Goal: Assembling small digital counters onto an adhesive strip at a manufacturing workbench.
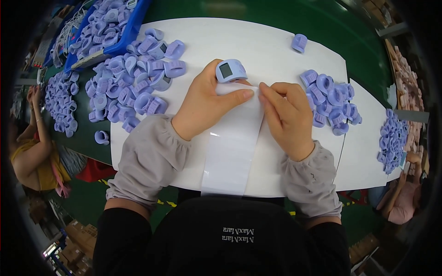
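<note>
My left hand point(202, 99) is closed, holding a small lavender ring-shaped device point(238, 69) with a dark rectangular screen at its upper fingers. Under the thumb of the same hand lies the top end of a long, glossy white strip point(230, 156), which runs down to the table's near edge. My right hand point(290, 112) pinches at the strip's upper right corner with thumb and index finger. Whether a thin film lies between those fingertips is too small to tell. Grey sleeve covers wrap both forearms.
Loose lavender devices form a big pile point(124, 87) on the left and a smaller pile point(329, 99) on the right of the white table point(267, 41). A lone device point(299, 43) sits far right. A blue bin point(133, 32) full of devices stands far left. People work on both sides.
</note>
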Tool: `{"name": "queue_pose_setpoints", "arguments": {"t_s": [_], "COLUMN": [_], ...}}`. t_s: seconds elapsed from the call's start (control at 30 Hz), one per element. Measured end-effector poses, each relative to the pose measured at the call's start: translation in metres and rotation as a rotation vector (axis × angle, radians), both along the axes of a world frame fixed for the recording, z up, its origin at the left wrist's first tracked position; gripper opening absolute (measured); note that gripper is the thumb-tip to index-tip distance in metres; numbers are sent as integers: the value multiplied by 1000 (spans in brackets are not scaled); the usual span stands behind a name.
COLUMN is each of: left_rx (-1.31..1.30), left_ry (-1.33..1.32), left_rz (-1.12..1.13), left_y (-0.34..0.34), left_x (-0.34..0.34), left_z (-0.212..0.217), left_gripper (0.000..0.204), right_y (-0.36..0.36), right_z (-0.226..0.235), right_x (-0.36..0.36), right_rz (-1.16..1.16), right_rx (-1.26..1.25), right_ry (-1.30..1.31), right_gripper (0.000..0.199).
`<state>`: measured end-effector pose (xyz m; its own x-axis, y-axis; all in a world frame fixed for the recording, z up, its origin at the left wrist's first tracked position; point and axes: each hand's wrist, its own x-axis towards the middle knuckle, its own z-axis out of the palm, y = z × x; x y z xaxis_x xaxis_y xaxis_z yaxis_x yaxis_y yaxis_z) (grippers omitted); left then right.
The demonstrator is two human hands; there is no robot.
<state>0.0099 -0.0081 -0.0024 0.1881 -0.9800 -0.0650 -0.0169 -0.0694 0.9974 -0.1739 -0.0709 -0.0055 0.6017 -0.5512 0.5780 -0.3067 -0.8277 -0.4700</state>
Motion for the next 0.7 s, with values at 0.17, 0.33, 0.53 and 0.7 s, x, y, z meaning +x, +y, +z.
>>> {"name": "queue_pose_setpoints", "arguments": {"t_s": [0.17,0.33,0.53,0.7], "left_rx": [-10,30,10,5], "left_ry": [27,36,43,37], "left_rz": [10,-31,-13,-13], "left_y": [1,1,2,2], "left_x": [3,2,1,3], "left_z": [0,4,5,4], "left_gripper": [34,34,33,32], "right_y": [3,2,1,9], "right_z": [-2,0,-2,4], "right_x": [1,0,-4,1], "right_rz": [11,15,4,-41], "right_rx": [92,257,98,418], "right_ry": [-72,-103,-60,-201], "right_gripper": [24,23,21,22]}}
